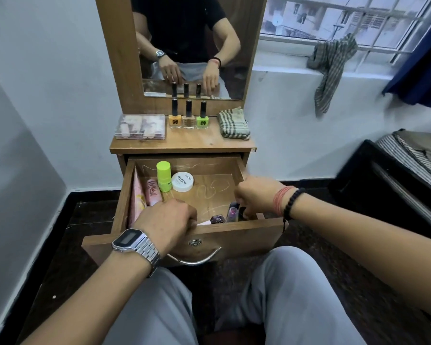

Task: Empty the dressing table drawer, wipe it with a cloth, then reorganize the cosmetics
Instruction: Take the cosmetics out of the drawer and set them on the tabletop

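Inside the drawer (125,195), both hands curl, seemingly each grip pinching a nail polish bottle (217,218)

Open drawer (125,195), both hands reaching in, left hand (167,220), right hand (255,195), cosmetics inside.

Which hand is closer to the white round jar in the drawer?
Left. The left hand is just below the white jar, toward the drawer's front; the right hand is off to its right, at the drawer's right side.
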